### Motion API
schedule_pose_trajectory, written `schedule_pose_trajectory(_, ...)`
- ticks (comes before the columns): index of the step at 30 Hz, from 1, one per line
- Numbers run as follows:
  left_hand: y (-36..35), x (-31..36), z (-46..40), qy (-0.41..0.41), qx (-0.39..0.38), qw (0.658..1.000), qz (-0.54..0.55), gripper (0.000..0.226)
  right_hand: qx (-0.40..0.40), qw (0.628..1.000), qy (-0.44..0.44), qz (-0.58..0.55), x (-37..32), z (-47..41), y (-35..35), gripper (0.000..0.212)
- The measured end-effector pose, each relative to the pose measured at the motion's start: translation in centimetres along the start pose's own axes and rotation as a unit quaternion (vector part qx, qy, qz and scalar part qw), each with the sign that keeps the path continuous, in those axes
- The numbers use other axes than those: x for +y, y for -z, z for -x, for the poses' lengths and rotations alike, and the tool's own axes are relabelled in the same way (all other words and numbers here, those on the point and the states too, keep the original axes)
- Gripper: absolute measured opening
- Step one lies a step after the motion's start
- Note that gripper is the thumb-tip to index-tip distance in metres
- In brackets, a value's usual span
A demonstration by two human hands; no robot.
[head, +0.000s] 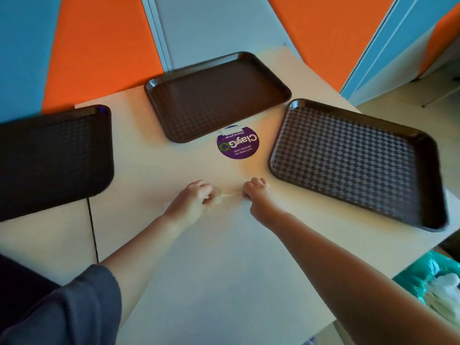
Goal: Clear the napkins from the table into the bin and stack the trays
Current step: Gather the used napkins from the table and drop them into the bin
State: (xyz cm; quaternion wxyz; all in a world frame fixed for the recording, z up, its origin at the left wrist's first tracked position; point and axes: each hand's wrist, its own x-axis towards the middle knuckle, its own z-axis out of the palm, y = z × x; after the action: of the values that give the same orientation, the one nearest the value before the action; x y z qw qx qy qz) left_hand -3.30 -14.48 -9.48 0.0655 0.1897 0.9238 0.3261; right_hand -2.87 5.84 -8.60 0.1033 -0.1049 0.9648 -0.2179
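Three dark brown trays lie apart on the pale table [224, 270]: one at the left [52, 160], one at the back centre [216, 95], one at the right [353, 163]. All three look empty. In the middle of the table my left hand [191, 202] and my right hand [256, 195] are both curled, close together. A thin pale strip [230, 194], hard to identify, stretches between them. A bin lined with a green bag [420, 275] stands beside the table at the lower right, with white napkins [445, 290] in it.
A round purple sticker [237, 145] is stuck to the table between the back and right trays. A dark seam [92, 230] runs across the table on the left. Orange and blue panels stand behind the table.
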Motion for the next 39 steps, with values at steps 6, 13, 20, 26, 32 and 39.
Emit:
schedule_pose_trajectory(6, -4.9, 7.3, -0.3, -0.090, -0.035, 0.995, 0.015, 0.021, 0.053, 0.997, -0.049, -0.028, 6.4, 6.7, 3.2, 0.038)
schedule_pose_trajectory(13, -11.5, 16.3, -2.6, -0.147, -0.055, 0.987, 0.033, 0.012, 0.122, 0.987, -0.103, -0.019, 14.6, 15.0, 7.2, 0.040)
schedule_pose_trajectory(20, -19.4, 26.1, -4.3, -0.179, -0.096, 0.977, 0.060, 0.010, 0.110, 0.970, -0.216, -0.011, 24.0, 24.4, 9.7, 0.037)
schedule_pose_trajectory(26, -25.7, 32.7, -5.8, -0.255, -0.127, 0.958, 0.036, 0.012, 0.118, 0.947, -0.300, -0.008, 30.5, 32.3, 9.8, 0.034)
schedule_pose_trajectory(32, -31.4, 37.8, -6.5, -0.276, -0.156, 0.948, 0.021, 0.012, 0.105, 0.917, -0.384, -0.035, 34.9, 39.0, 7.5, 0.029)
schedule_pose_trajectory(39, -36.7, 41.5, -7.0, -0.162, -0.238, 0.957, 0.039, 0.023, 0.029, 0.877, -0.475, -0.060, 37.7, 43.1, 4.5, 0.020)
